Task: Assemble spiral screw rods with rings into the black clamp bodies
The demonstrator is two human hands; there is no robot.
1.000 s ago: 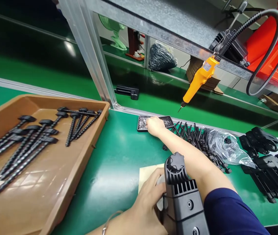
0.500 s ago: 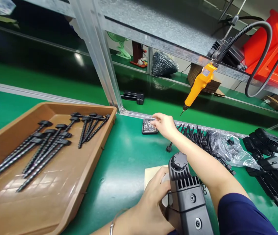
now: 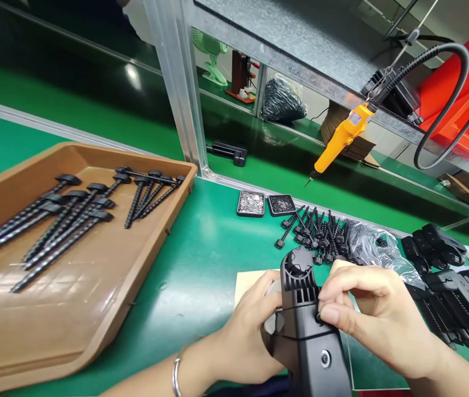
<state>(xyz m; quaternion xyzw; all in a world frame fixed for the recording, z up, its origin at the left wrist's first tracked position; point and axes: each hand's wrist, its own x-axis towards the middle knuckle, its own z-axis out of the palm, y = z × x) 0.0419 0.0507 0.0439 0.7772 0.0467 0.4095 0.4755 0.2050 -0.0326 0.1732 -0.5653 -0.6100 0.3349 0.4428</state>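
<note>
My left hand [image 3: 246,333] is wrapped round a black plastic housing [image 3: 300,325] with a ribbed top, a knob-like end and a round recess with a metal ring. The thumb and fingers of my right hand [image 3: 387,317] are pinched against the housing's right side, near its upper hole; whatever lies between the fingertips is too small to make out. Farther back stand two small square boxes: one with silvery pieces [image 3: 251,204], the other with tiny black pieces [image 3: 282,205]. A sheet of pale paper [image 3: 247,282] lies partly under the left hand.
A brown tray [image 3: 147,264] with several black threaded rods fills the left side. More rods [image 3: 321,229], a clear plastic bag [image 3: 377,242] and black housings [image 3: 457,298] lie at right. An orange electric screwdriver [image 3: 344,138] hangs over the bench, below a metal shelf.
My right hand has come back from the box of silvery pieces to the housing's side, uncovering the second box. The left hand keeps its grip. The view has shifted slightly.
</note>
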